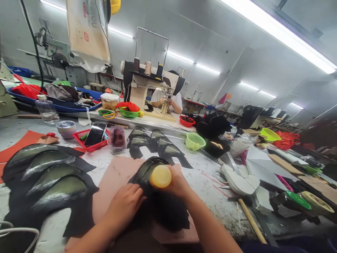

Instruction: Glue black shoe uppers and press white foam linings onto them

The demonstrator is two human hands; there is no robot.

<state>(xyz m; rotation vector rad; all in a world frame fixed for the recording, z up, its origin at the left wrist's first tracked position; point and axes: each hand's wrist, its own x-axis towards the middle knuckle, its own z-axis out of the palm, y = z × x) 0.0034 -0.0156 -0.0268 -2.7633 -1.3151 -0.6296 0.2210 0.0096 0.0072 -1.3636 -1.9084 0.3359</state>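
Observation:
A black shaped piece, with raised curved ridges and a dark mass at its near side, lies in front of me on a pink sheet. My left hand rests on its left side, fingers laid over it and thumb apart. From the right, my right hand wraps around a yellow cylinder with a round flat end, held over the black piece; its kind is not clear. Matching black ridged pieces lie in a stack at the left and in a group beyond.
A red basket with a phone, a lidded cup and a clear bottle stand at the back left. Beyond is a sewing machine with a person behind it. A green basket, scissors and a wooden handle are rightward.

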